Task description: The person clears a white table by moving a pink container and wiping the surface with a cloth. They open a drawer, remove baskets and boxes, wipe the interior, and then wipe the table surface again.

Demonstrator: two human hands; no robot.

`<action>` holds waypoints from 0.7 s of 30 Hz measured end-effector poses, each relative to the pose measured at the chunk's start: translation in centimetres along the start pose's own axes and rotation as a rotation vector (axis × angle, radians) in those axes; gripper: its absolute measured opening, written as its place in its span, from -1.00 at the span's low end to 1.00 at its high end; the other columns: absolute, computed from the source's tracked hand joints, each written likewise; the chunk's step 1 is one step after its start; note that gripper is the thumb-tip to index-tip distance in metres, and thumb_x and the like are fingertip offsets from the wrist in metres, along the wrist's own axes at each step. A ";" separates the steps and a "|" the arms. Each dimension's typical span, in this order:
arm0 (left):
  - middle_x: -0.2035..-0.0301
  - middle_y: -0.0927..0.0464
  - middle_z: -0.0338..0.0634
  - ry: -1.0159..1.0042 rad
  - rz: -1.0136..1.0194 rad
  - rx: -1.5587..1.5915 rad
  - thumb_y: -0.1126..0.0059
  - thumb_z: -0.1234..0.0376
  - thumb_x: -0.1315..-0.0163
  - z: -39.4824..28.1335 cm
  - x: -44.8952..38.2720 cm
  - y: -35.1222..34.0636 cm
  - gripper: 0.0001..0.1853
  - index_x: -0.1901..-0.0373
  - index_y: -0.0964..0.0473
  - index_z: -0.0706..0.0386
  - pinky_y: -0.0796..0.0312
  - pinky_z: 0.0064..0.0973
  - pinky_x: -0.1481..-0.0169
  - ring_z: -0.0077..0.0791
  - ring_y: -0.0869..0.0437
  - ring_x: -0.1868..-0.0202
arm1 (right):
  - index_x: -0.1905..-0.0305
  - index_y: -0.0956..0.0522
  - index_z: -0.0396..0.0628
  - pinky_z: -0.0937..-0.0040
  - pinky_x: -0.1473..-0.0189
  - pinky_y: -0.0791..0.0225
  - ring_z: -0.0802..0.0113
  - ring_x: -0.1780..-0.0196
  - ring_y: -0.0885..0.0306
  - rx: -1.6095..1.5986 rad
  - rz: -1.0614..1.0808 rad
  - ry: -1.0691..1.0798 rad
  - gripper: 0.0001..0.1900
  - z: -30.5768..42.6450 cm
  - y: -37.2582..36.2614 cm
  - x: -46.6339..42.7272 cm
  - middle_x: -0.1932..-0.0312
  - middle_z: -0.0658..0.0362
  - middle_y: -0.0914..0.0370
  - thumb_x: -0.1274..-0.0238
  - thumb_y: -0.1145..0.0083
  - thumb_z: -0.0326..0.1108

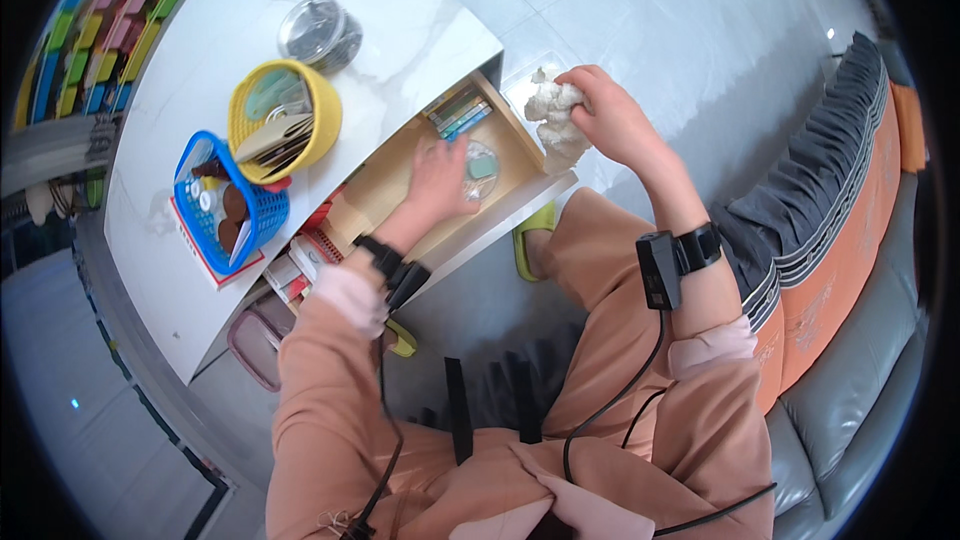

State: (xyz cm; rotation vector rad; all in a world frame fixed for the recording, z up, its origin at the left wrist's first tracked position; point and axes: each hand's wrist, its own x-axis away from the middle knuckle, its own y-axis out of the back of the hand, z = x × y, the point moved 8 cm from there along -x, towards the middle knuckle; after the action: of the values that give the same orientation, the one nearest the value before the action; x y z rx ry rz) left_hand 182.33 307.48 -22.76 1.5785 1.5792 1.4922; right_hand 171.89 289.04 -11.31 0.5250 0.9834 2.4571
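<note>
My right hand grips a crumpled whitish cloth or paper wad above the floor, just beyond the drawer's right corner. My left hand reaches into the pulled-out wooden drawer, fingers apart and nothing seen in its grasp. Right beside its fingers lies a round clear container with a pale green piece in it. Several small colourful boxes or packs sit at the drawer's far end. Red and white items fill its near left end.
On the white marble-patterned table stand a clear round jar, a yellow basket and a blue plastic basket over a red-edged box or book. A grey leather sofa with orange covers is at right. Cables run from both wrists.
</note>
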 end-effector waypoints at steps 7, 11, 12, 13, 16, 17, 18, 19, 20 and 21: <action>-0.07 -0.26 0.24 0.302 -0.217 0.444 -0.48 0.22 0.27 4.4 18.5 7.0 0.07 -0.28 -0.01 0.31 -0.34 -0.17 -0.20 0.15 -0.39 -0.11 | -0.10 -0.42 -0.16 0.26 -0.08 -0.39 -0.04 -0.06 -0.46 0.252 0.009 0.165 -0.63 0.6 -9.6 -6.3 -0.12 -0.07 -0.36 -0.16 0.00 -0.44; -0.08 -0.23 0.25 0.434 -0.182 0.535 -0.47 0.23 0.27 5.0 23.6 5.4 0.09 -0.30 0.02 0.35 -0.32 -0.18 -0.22 0.16 -0.35 -0.13 | -0.23 -0.35 -0.08 0.15 -0.13 -0.39 -0.10 -0.18 -0.36 0.581 0.262 0.224 -0.52 -0.4 -16.2 -8.2 -0.20 -0.11 -0.29 -0.16 -0.02 -0.42; -0.08 -0.22 0.25 0.468 -0.147 0.548 -0.47 0.23 0.27 5.2 24.2 4.7 0.10 -0.31 0.02 0.36 -0.31 -0.18 -0.22 0.16 -0.35 -0.14 | -0.27 -0.34 0.03 0.08 -0.11 -0.41 -0.11 -0.26 -0.28 0.541 0.326 0.095 -0.49 -1.9 -16.6 -8.6 -0.28 -0.10 -0.20 -0.17 -0.02 -0.41; -0.08 -0.22 0.25 0.439 -0.198 0.522 -0.47 0.23 0.27 5.4 24.4 5.0 0.09 -0.30 0.01 0.36 -0.31 -0.18 -0.23 0.17 -0.35 -0.14 | -0.29 -0.32 0.09 0.08 -0.14 -0.37 -0.23 -0.10 -0.38 0.595 0.327 0.118 -0.45 -2.2 -16.6 -8.6 -0.34 -0.16 -0.08 -0.13 0.06 -0.47; -0.07 -0.23 0.24 0.412 -0.279 0.493 -0.46 0.23 0.28 7.0 24.3 5.6 0.08 -0.30 -0.02 0.35 -0.32 -0.18 -0.21 0.17 -0.36 -0.13 | -0.21 -0.35 0.01 0.08 -0.04 -0.44 -0.22 0.03 -0.49 0.568 0.398 0.175 -0.54 -3.2 -16.4 -7.1 -0.25 -0.19 -0.15 -0.16 0.05 -0.48; -0.07 -0.23 0.24 0.423 -0.264 0.515 -0.45 0.21 0.29 7.5 24.4 5.5 0.08 -0.30 -0.01 0.35 -0.33 -0.18 -0.20 0.16 -0.36 -0.12 | -0.18 -0.36 0.00 0.09 0.00 -0.46 -0.20 0.07 -0.52 0.596 0.437 0.171 -0.57 -3.7 -16.3 -6.0 -0.22 -0.19 -0.17 -0.17 0.05 -0.49; -0.06 -0.24 0.23 0.433 -0.248 0.537 -0.45 0.20 0.29 7.9 24.5 5.3 0.09 -0.30 -0.01 0.34 -0.34 -0.18 -0.19 0.16 -0.37 -0.11 | -0.16 -0.37 -0.01 0.10 0.03 -0.48 -0.18 0.11 -0.54 0.621 0.479 0.168 -0.59 -4.1 -16.3 -4.7 -0.18 -0.19 -0.19 -0.19 0.04 -0.50; -0.06 -0.24 0.23 0.414 -0.271 0.561 -0.45 0.19 0.29 8.1 24.5 5.4 0.09 -0.30 -0.01 0.34 -0.36 -0.17 -0.17 0.16 -0.38 -0.11 | -0.16 -0.36 -0.02 0.09 0.08 -0.48 -0.16 0.12 -0.55 0.623 0.534 0.168 -0.57 -4.4 -16.1 -3.3 -0.16 -0.18 -0.21 -0.16 0.03 -0.53; -0.06 -0.25 0.23 0.437 -0.199 0.554 -0.44 0.18 0.29 8.2 24.4 4.7 0.10 -0.30 0.00 0.34 -0.37 -0.17 -0.16 0.15 -0.38 -0.10 | -0.16 -0.36 -0.02 0.09 0.07 -0.47 -0.16 0.10 -0.54 0.676 0.595 0.121 -0.55 -4.8 -16.1 -2.3 -0.13 -0.19 -0.24 -0.13 0.00 -0.55; -0.05 -0.25 0.22 0.435 -0.174 0.552 -0.44 0.16 0.29 8.2 24.3 4.2 0.10 -0.31 0.00 0.34 -0.38 -0.17 -0.15 0.14 -0.39 -0.10 | -0.15 -0.37 -0.03 0.09 0.05 -0.46 -0.15 0.08 -0.54 0.726 0.662 0.095 -0.54 -5.0 -15.9 -1.5 -0.11 -0.19 -0.26 -0.09 -0.03 -0.56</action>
State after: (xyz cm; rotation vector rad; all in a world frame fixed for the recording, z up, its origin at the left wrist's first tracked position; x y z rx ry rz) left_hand 185.33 331.31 -12.87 1.3757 2.4758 1.4437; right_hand 174.78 295.86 -26.35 1.1187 2.0240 2.6070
